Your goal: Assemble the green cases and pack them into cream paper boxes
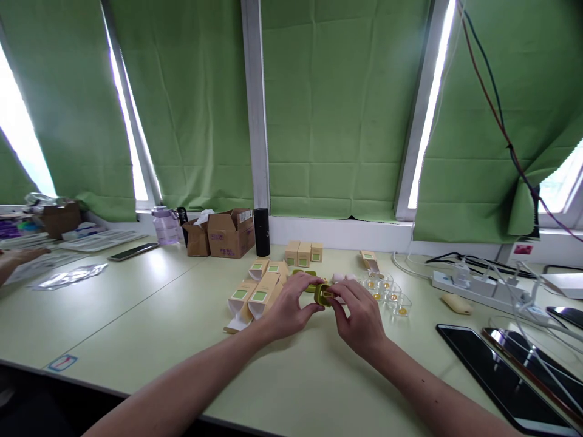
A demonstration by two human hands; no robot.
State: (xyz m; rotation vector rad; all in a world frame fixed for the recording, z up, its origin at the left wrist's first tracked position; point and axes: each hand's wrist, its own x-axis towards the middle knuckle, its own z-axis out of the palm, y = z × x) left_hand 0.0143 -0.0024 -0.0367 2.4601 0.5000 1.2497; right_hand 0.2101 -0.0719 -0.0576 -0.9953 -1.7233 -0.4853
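Above the pale table, my left hand grips a small olive-green case between thumb and fingers. The fingertips of my right hand are pressed together at the case's right side, on a small part too little to make out. Open cardboard boxes with green labels lie left of my left hand. Behind the hands is another green item, partly hidden. Several clear small containers with yellowish contents stand beyond my right hand.
Small closed boxes, a black bottle and a brown carton stand at the back. Right are a power strip with cables and tablets. Far left, another person's hand rests near plastic bags.
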